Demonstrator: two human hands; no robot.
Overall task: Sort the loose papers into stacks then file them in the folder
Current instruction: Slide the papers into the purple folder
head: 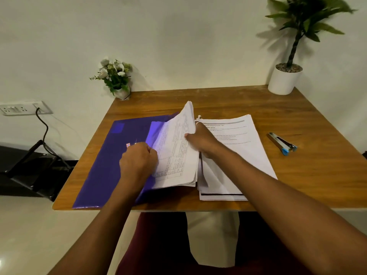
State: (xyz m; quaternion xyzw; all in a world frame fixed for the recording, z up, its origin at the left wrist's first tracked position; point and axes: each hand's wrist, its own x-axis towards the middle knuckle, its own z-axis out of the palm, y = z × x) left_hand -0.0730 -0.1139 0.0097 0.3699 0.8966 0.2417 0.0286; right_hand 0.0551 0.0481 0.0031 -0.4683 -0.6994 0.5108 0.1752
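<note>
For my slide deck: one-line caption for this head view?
Left hand and right hand grip a paper sheaf over the purple folder; another stack lies beside.

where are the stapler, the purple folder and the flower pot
stapler [281, 141]: head view, middle of its body
purple folder [107, 159]: head view, bare left cover
flower pot [122, 93]: head view, white pot wall

Purple folder lies flat at left, reaching the near desk edge. Printed paper bundle is raised and tilted over the folder's right part. 1 flat paper stack lies just right of it, its near sheets uneven.
</note>
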